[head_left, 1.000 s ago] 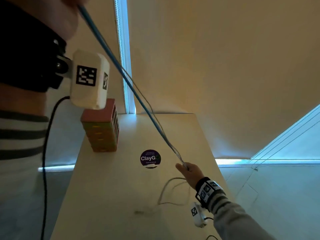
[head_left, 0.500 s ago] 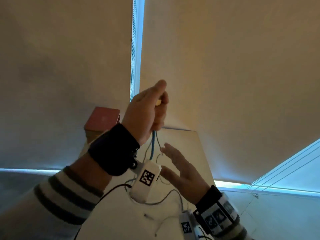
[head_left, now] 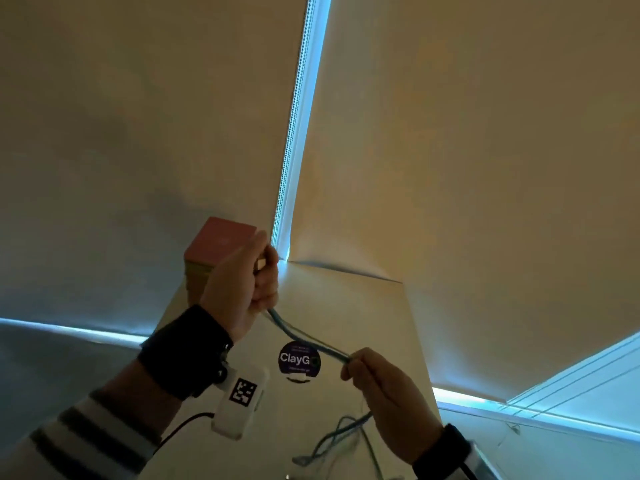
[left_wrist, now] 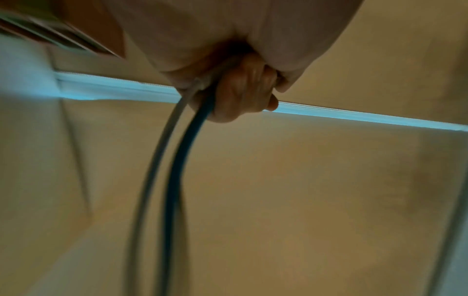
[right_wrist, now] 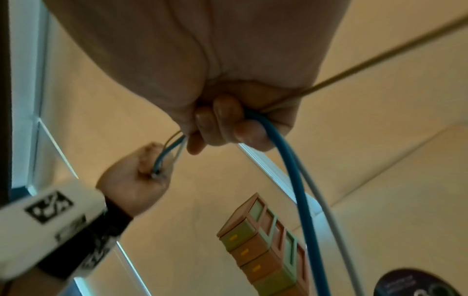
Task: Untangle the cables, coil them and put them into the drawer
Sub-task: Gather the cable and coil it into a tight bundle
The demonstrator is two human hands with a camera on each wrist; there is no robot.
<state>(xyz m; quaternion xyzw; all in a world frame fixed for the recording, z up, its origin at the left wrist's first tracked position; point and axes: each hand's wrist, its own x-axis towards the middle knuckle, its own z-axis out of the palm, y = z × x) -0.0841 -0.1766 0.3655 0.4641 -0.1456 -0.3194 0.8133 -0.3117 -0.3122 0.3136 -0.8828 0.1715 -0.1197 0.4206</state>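
My left hand (head_left: 254,284) is raised above the table, its fingers curled round a blue cable (head_left: 304,337) and a thinner grey cable. In the left wrist view both the blue cable (left_wrist: 188,160) and the grey cable (left_wrist: 158,160) hang down from the fist. My right hand (head_left: 362,370) grips the same bundle lower and to the right, so a short span sags between the hands. Below it, loose blue and grey loops (head_left: 332,438) lie on the table (head_left: 381,306). The small drawer unit (head_left: 216,251), pink-topped, stands behind my left hand; its drawers (right_wrist: 253,250) look closed.
A round purple ClayGo sticker (head_left: 299,358) sits mid-table under the hanging cable. Beige blinds (head_left: 450,168) close off the back and right, with a bright gap (head_left: 298,133) between them. A black wire (head_left: 183,422) runs from my left wrist camera.
My left hand came down from high near the camera, where it held the cables taut. My right hand opened, then took hold of the bundle closer to the left hand.
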